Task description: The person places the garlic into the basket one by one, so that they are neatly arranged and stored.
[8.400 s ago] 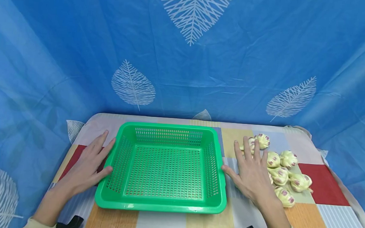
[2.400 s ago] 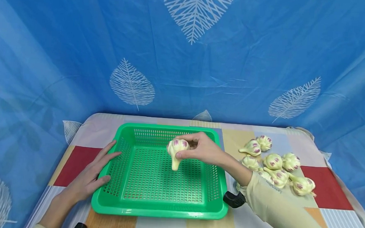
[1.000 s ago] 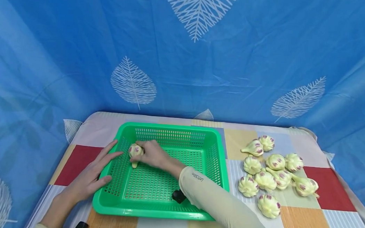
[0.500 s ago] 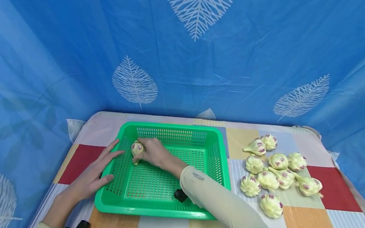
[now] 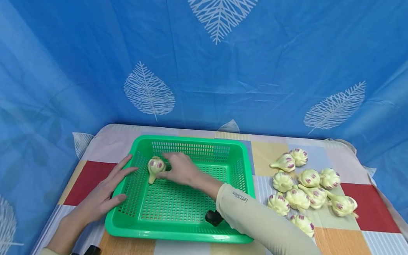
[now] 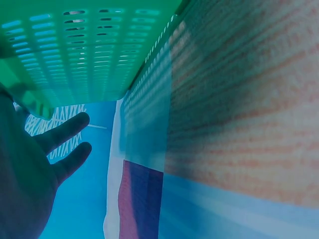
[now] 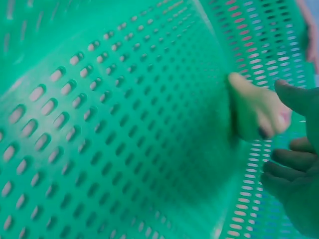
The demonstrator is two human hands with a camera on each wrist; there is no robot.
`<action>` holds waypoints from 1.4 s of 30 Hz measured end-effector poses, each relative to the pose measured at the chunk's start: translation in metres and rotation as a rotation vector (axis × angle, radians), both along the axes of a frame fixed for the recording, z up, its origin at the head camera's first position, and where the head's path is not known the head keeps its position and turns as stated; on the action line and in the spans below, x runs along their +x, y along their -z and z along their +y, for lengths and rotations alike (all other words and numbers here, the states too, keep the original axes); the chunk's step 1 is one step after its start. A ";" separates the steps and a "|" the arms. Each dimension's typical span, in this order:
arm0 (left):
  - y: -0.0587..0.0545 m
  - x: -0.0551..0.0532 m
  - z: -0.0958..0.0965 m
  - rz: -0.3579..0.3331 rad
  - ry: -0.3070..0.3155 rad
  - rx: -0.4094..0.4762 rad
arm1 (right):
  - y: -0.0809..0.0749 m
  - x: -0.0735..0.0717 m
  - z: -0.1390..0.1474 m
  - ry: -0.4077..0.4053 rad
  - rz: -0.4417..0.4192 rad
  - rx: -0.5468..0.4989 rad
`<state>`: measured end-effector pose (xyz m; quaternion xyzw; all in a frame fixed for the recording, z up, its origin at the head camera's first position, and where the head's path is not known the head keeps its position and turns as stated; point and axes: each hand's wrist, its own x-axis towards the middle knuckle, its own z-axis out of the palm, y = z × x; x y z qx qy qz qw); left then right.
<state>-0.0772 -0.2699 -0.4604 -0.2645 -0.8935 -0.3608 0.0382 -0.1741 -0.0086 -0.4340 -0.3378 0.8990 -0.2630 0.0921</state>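
Observation:
One garlic bulb (image 5: 156, 166), pale with purple streaks, stands in the far left corner of the green plastic basket (image 5: 180, 236), its stem toward the near side. Just right of it is my right hand (image 5: 183, 171), thumb and fingers spread apart; the right wrist view shows a gap between this hand (image 7: 299, 164) and the bulb (image 7: 259, 107). My left hand (image 5: 98, 197) lies against the basket's left rim with its fingers extended. In the left wrist view, that hand (image 6: 30, 174) appears dark beside the basket's outer wall (image 6: 89, 55).
Several more garlic bulbs (image 5: 298, 198) lie loosely grouped on the patchwork tablecloth (image 5: 337, 245), right of the basket. A blue curtain (image 5: 206, 84) with white leaf prints hangs behind the table. My right sleeve (image 5: 271, 229) crosses over the basket's near right corner.
My right hand carried a garlic bulb leftward into the basket's far left corner. Since half a second ago it has let go and drawn slightly right. The left hand stays at the rim.

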 end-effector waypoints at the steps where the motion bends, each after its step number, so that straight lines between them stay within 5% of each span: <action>1: 0.000 0.000 0.000 0.000 -0.002 0.000 | -0.004 0.001 0.004 -0.013 -0.004 0.009; 9: -0.004 -0.002 -0.004 -0.003 0.002 0.006 | -0.041 0.014 0.040 -0.054 -0.041 0.042; 18: -0.004 -0.001 -0.007 -0.001 -0.014 0.008 | -0.064 0.025 0.084 -0.131 0.305 0.191; 24: -0.003 0.000 -0.005 -0.004 -0.013 0.012 | -0.066 0.036 0.124 -0.130 0.377 0.194; 34: -0.004 0.002 -0.006 -0.026 -0.024 0.022 | -0.059 0.061 0.195 0.049 0.403 0.121; 42: -0.006 0.000 -0.005 -0.038 -0.011 0.000 | -0.046 0.099 0.251 0.303 0.347 0.040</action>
